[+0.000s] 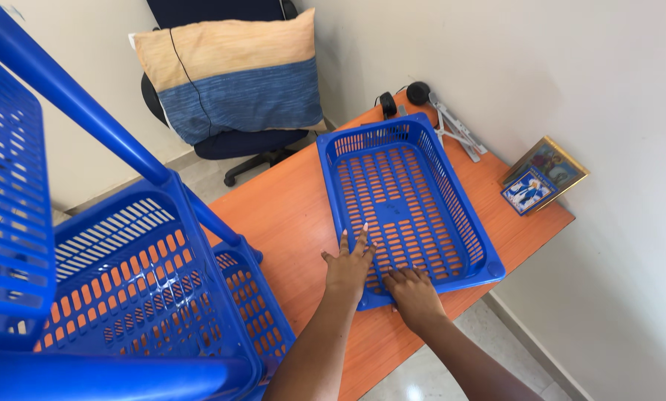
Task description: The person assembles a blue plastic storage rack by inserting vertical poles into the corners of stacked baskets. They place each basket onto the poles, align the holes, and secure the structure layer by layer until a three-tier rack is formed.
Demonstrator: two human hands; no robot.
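My fingers (357,239) of the left hand (348,269) were spread apart and lay flat, palm down, over the near left corner of the blue slotted plastic tray (407,197); they clamped on nothing. My right hand (414,291) lay flat just beside it, its fingers together and pressed on the tray's near rim and floor, also gripping nothing.

From the head view, the tray rested on the orange wooden desk (288,208), and most of it stretched away from my fingertips toward 12 to 1 o'clock. Its long axis ran from the near edge at my hands toward the far end by the wall, tilted slightly to 11 o'clock. Both hands touched the near short end; the left reached a little deeper into the tray than the right.

At 9 o'clock from my hands stood the blue plastic tiered rack (125,282) with its slotted baskets, near the tray but apart from it. A small framed picture (544,174) lay at 2 o'clock, well apart.
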